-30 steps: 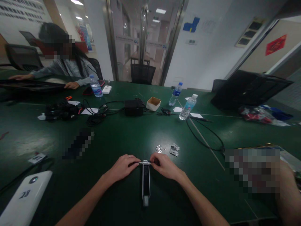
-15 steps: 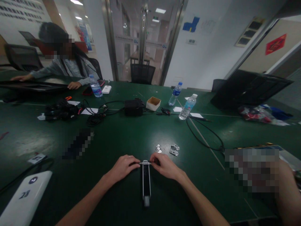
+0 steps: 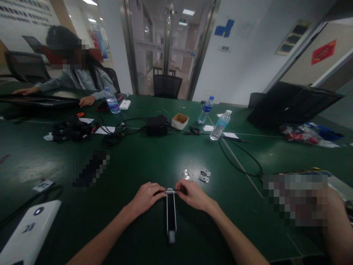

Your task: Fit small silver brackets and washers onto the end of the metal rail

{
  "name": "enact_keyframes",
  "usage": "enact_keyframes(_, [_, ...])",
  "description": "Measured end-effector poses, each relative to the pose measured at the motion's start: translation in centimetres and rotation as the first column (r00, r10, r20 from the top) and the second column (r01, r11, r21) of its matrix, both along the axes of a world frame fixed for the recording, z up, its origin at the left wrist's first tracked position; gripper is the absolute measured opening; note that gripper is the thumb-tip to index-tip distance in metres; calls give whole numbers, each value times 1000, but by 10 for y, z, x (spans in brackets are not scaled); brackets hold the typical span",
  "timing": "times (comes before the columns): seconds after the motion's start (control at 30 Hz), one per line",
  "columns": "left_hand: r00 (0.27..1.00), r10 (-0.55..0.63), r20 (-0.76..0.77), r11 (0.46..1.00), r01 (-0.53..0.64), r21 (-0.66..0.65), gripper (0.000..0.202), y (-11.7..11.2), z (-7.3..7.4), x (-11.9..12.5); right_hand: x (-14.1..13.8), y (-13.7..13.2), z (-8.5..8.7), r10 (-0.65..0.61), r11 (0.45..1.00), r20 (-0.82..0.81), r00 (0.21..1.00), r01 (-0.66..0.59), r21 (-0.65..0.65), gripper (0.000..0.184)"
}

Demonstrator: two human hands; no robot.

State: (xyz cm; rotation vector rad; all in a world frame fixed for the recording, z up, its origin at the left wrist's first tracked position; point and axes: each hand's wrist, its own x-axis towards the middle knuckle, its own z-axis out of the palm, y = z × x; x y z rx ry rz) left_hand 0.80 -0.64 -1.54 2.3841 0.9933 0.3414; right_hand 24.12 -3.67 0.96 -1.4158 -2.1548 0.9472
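Note:
A narrow metal-framed piece [image 3: 171, 213] with a dark middle and a grey block at its near end lies lengthwise on the green table in front of me. Across its far end runs a thin metal rod [image 3: 170, 191]. My left hand [image 3: 149, 195] pinches the rod's left end between thumb and fingers. On the other side, my right hand [image 3: 194, 194] has its fingertips closed round the right end, hiding the tip. Just beyond my right hand lie several small washers and nuts [image 3: 185, 172] and some grey metal brackets [image 3: 204, 175].
Further back stand a black box [image 3: 156, 126], a small open carton [image 3: 180, 121] and water bottles [image 3: 220, 126], with cables between. A white device [image 3: 30, 232] lies front left. Another person's arm [image 3: 338, 224] reaches in at right; a person [image 3: 82, 73] sits far left.
Both hands stay at the far end of the metal-framed piece. My left hand has shifted very slightly to the right; little else differs.

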Motion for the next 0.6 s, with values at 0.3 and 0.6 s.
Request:
enact_keyframes(0.3, [1000, -6, 10, 1000, 6, -7, 26, -1, 2, -2, 24, 9, -4, -108, 987, 50, 993, 101, 129, 8])
enact_keyframes(0.6, [999, 6, 44, 997, -3, -72, 22, 0, 1, -3, 46, 16, -20, -267, 958, 292, 918, 220, 183, 17])
